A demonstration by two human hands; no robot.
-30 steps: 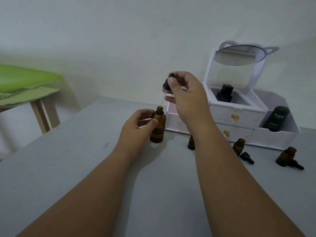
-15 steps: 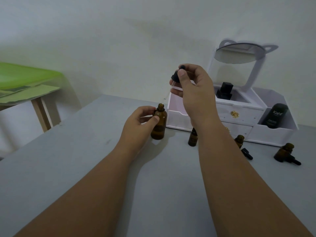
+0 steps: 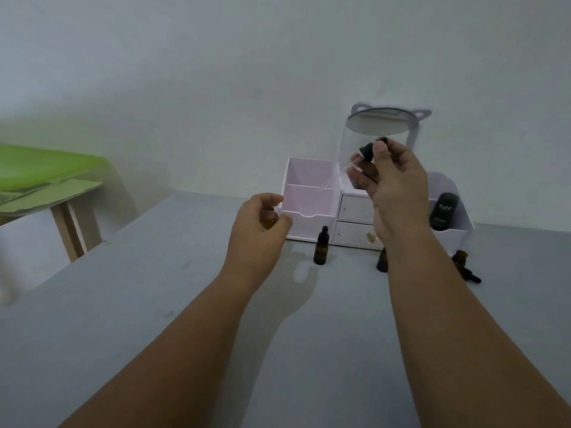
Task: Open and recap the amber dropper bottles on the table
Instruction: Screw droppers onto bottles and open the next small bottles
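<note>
Holding the amber bottle (image 3: 269, 221), the left hand (image 3: 258, 230) has its fingers curled round it, just in front of the white box (image 3: 309, 202). At 1 o'clock from it, the right hand (image 3: 397, 186) pinches the black dropper cap (image 3: 367, 150), glass tube tilted. A small capped bottle (image 3: 321, 248) stands at 4 o'clock, apart. The edge of the table (image 3: 123, 304) runs at 9 o'clock, well away.

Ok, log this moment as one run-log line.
phase: cap off | left hand: holds amber bottle | right hand: pinches dropper cap, apart from bottle | small capped bottle: upright on table
</note>
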